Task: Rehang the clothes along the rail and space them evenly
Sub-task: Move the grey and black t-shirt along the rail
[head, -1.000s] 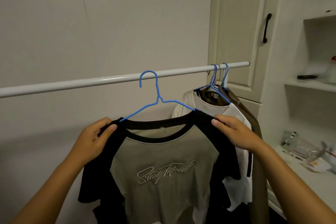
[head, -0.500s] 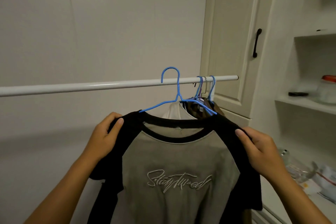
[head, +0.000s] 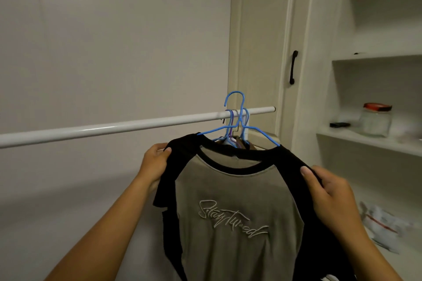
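Observation:
A grey T-shirt with black sleeves hangs on a blue wire hanger, which I hold up in front of me. My left hand pinches the shirt's left shoulder and my right hand grips its right shoulder. The hanger's hook rises just above the white rail, near the rail's right end, and is not resting on it. Behind the shirt, several other hangers with clothes crowd together on the rail, mostly hidden.
A cream cupboard door with a black handle stands right behind the rail's end. Open shelves at the right hold a glass jar with a red lid and a small dark object. A crumpled packet lies lower right.
Both hands have carried the shirt and its hanger to the right along the rail, from about the middle to the bunched hangers at the right end. The hook now shows above the rail.

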`<state>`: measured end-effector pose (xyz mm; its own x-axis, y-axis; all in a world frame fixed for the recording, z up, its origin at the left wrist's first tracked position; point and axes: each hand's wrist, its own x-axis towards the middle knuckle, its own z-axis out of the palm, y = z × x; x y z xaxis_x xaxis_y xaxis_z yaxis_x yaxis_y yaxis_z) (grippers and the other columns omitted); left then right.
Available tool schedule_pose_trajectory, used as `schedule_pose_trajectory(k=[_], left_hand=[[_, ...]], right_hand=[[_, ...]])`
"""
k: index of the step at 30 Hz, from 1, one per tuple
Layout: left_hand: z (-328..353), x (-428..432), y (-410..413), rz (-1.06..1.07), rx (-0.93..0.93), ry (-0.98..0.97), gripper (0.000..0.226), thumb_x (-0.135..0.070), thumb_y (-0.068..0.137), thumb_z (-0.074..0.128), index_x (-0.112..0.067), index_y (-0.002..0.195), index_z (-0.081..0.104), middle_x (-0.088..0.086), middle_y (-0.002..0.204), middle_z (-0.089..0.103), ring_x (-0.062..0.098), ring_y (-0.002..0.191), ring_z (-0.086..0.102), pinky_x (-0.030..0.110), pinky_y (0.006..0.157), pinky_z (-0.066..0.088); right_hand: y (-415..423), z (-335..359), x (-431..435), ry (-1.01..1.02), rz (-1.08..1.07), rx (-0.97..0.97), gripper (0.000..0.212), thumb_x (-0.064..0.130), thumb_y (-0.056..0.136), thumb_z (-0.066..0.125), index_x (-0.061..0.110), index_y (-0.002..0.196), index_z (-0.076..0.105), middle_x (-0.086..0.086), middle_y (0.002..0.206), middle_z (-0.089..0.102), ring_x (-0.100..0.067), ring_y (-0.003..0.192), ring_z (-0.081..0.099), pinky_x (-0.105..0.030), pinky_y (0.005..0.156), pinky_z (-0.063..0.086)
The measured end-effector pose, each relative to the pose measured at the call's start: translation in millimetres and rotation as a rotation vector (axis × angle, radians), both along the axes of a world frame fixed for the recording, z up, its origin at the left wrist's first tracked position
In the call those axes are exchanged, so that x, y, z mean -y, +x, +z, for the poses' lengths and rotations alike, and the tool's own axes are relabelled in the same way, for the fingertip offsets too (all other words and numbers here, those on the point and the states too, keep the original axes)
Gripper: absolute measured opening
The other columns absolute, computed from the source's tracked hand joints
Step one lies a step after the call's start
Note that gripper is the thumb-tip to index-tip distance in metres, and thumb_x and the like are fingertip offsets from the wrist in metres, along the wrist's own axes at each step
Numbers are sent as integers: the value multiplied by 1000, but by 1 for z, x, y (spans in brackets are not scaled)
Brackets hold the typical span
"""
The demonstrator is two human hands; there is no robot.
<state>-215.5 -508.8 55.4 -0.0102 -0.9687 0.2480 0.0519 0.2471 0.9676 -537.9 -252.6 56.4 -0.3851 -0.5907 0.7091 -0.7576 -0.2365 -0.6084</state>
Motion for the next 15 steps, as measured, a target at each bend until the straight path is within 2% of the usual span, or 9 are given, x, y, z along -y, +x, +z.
schedule_pose_trajectory(k=[3,5,8,11,15], left_hand=[[6,26,-9,-14,-13,27,25,-18,100,61,-15,124,62,11,110,72,25,97,71,33,75,58],[4,42,-13,-16,-23,45,24,-20,98,65,-14,121,64,13,110,72,28,96,71,36,76,59],[-7,60,-17,-32,-36,107,23,-22,97,67,-15,119,65,17,107,72,32,91,71,41,78,61],[-26,72,-19,-34,40,110,20,-17,100,61,-13,120,62,18,107,71,30,86,69,38,73,59],[-45,82,-24,-88,118,94,22,-14,102,56,-13,124,60,12,113,68,20,84,67,29,68,55]], right_hand=[[16,5,8,1,-50,-11,41,22,102,59,11,63,52,-3,51,49,-15,53,47,-26,48,30],[27,4,17,6,-79,-8,42,22,102,59,11,63,49,-1,51,46,-12,51,42,-26,49,30],[41,-3,30,17,-151,-42,39,25,102,58,15,65,49,0,52,49,-12,50,46,-36,52,36],[52,-13,40,50,-224,-86,33,31,101,56,26,69,49,7,53,52,-7,53,53,-31,50,38],[64,-31,51,113,-275,-113,29,36,102,54,30,74,49,9,56,53,-7,53,54,-27,46,36]])
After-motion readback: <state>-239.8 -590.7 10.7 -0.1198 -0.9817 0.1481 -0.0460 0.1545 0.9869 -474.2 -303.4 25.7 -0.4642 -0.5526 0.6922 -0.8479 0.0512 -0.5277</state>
